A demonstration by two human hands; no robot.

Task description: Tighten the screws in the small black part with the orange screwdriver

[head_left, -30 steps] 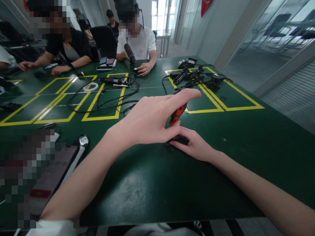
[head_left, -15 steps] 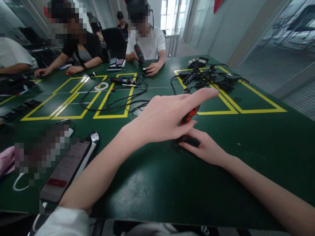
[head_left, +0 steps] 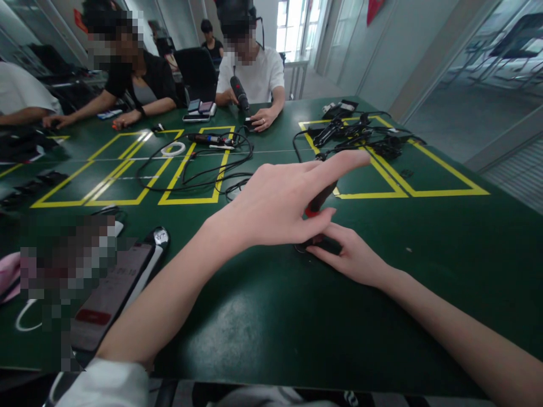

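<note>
Red-and-black screwdriver (head_left: 319, 202) stands tilted on a dark green table (head_left: 424, 271), pinched near its handle by the thumb and fingers of the left hand (head_left: 280, 206), whose forefinger points out straight, while the right hand (head_left: 354, 257) presses a small black part (head_left: 321, 244) flat at the tool's tip. Yellow tape rectangles (head_left: 407, 181) mark the tabletop, with black cables (head_left: 203, 169) and a phone (head_left: 112, 291) lying about. Other people sit at the far edge before glass partitions.
</note>
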